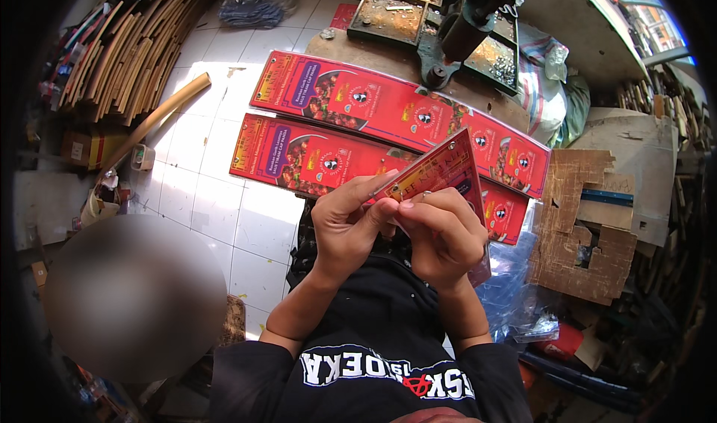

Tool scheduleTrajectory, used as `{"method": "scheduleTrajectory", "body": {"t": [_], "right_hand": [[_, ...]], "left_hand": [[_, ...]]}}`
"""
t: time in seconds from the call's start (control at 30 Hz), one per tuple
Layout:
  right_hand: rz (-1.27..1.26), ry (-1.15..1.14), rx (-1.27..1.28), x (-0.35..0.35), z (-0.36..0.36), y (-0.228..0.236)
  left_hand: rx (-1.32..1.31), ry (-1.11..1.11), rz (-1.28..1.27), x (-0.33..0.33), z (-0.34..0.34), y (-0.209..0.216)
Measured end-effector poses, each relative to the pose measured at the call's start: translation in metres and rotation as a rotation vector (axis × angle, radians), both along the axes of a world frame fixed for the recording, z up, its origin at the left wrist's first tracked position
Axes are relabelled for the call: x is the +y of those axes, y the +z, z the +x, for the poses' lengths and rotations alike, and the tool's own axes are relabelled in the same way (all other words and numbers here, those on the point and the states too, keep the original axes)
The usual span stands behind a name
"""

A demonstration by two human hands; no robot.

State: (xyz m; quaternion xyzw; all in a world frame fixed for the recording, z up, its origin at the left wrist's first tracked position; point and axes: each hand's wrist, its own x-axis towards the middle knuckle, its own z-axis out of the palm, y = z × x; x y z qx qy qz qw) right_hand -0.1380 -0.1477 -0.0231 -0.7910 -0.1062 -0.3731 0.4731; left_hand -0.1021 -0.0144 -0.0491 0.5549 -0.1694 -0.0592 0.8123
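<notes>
Apparently, a corner of a red panel point(455, 170) is being pinched by both hands, the left hand point(343, 225) and the right hand point(447, 236) meeting with thumbs and fingertips nearly together. In each, the grip is closed on the panel, which is held tilted in front of the chest, above the near printed strip point(299, 154). Whether some small fitting is also caught between the fingertips cannot be told, since they are covered by the knuckles.

For such close work at a corner, the sheet would best be steadied by one hand and worked by the other, with pressure applied near the edge so that the glossy face is neither creased nor scratched.

On the panel and the near strip, dark lettering is set on a golden patch. On the near strip and the far printed strip point(418, 116), pale text is carried by a purple label, beside food pictures and round black-and-white emblems. White lettering, upside down from this view, is borne by the black shirt point(366, 367).

Farther out, the far strip is laid partly on a brown tabletop point(336, 48), where a dark metal press point(467, 38) is placed among trays point(396, 12) strewn with small bits. Cut cardboard point(590, 255) is seen at the right, stacked boards point(134, 60) at the far left.
</notes>
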Motion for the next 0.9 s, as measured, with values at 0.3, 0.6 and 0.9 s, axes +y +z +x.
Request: {"method": "scheduleTrajectory", "body": {"t": [0.3, 0.6, 0.9], "right_hand": [[-0.05, -0.044, -0.021, 0.004, -0.002, -0.002], [-0.058, -0.047, 0.061, 0.011, -0.01, 0.006], [0.05, 0.034, 0.124, 0.003, -0.01, 0.01]], "left_hand": [[-0.11, 0.044, 0.051, 0.002, -0.002, 0.002], [-0.206, 0.087, 0.086, 0.004, -0.005, 0.001], [-0.218, 0.022, -0.003, 0.003, -0.001, -0.008]]}}
